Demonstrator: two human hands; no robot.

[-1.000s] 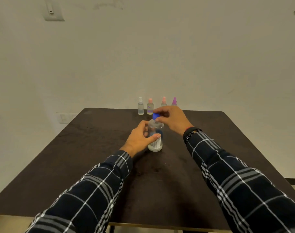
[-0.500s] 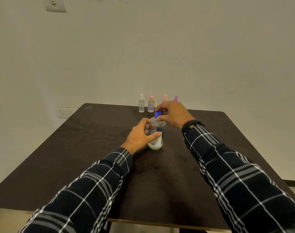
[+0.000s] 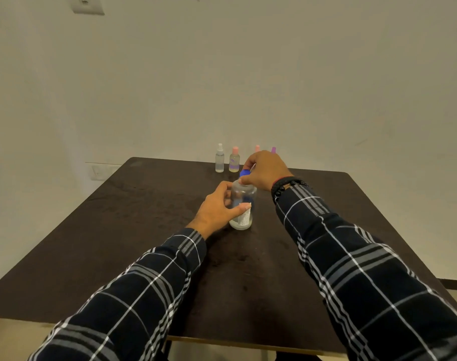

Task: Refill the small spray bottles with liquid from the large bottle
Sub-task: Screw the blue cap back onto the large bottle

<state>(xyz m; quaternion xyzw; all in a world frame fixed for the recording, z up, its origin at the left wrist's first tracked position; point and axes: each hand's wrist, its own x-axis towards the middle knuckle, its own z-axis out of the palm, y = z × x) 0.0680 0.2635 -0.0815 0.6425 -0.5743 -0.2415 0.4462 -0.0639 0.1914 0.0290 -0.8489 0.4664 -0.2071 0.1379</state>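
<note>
A large clear bottle (image 3: pixel 244 203) with a white label stands upright in the middle of the dark table (image 3: pixel 118 230). My left hand (image 3: pixel 217 208) grips its body from the left. My right hand (image 3: pixel 266 170) pinches the blue cap (image 3: pixel 244 173) on top of the bottle. Several small spray bottles line the far edge: a white-capped one (image 3: pixel 219 158) and a pink-capped one (image 3: pixel 234 160) show fully. Of another pink-capped bottle (image 3: pixel 257 148) and a purple-capped bottle (image 3: pixel 273 149) only the tops show behind my right hand.
The table's far edge meets a plain wall with a socket plate (image 3: pixel 98 171) low at the left. A switch plate (image 3: pixel 88 5) sits high on the wall. The near table edge runs along the bottom of the view.
Both hands stay on the large bottle. My right hand has turned slightly on the blue cap. The view has tilted upward a little.
</note>
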